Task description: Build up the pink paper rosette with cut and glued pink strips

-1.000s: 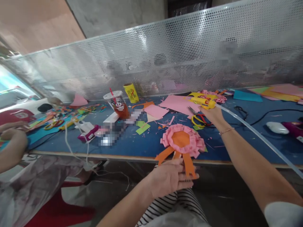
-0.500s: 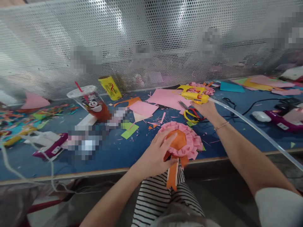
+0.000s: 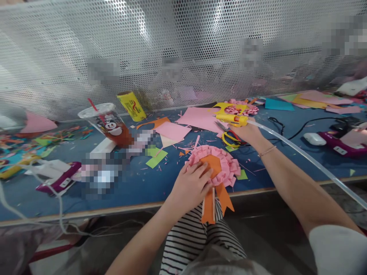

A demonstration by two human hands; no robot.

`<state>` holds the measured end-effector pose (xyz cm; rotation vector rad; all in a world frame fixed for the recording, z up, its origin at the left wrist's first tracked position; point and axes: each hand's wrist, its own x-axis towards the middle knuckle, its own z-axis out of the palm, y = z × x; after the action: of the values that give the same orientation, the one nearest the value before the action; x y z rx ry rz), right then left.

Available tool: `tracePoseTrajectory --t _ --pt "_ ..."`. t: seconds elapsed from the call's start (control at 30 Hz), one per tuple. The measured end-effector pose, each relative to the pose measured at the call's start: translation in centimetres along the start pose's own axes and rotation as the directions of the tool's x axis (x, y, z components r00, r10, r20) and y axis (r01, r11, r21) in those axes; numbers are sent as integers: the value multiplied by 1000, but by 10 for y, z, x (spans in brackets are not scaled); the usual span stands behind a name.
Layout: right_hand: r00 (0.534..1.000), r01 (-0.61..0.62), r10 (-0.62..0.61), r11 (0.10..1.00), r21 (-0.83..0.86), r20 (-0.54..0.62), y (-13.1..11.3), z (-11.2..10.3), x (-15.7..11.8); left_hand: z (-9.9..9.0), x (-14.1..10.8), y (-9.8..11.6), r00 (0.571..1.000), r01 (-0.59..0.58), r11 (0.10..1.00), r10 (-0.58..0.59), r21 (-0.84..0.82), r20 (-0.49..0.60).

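Rosette (image 3: 215, 163) ptly. behind L fingers (image 3: 197, 168)

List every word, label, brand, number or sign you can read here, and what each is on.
No text can be read for certain.
Plastic cup: lettering above a cartoon face, too small and blurred to quote.
Yellow tube: dark print and a red mark, unreadable.
Left purple block: white label, too small.
Right purple block: white label, likewise unreadable.

Free tabletop (image 3: 155, 182) — left of rosette (image 3: 215, 164), scissors (image 3: 226, 133) blocking beyond
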<state>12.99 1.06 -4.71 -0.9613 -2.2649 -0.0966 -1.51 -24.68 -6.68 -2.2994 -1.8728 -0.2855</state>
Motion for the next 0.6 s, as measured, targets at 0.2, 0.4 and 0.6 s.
tracePoseTrajectory --t 0.2,0.4,0.6 --pt "1000 8 -8 1000 -6 21 -1 -2 -1 -8 1 -4 998 -59 992 57 109 27" --pt "1000 -4 4 1000 24 19 -5 -2 -2 -26 10 -21 989 -113 980 95 162 116" --pt "999 -25 23 999 40 29 -6 -2 -2 -43 39 -71 981 -100 986 120 -131 150"
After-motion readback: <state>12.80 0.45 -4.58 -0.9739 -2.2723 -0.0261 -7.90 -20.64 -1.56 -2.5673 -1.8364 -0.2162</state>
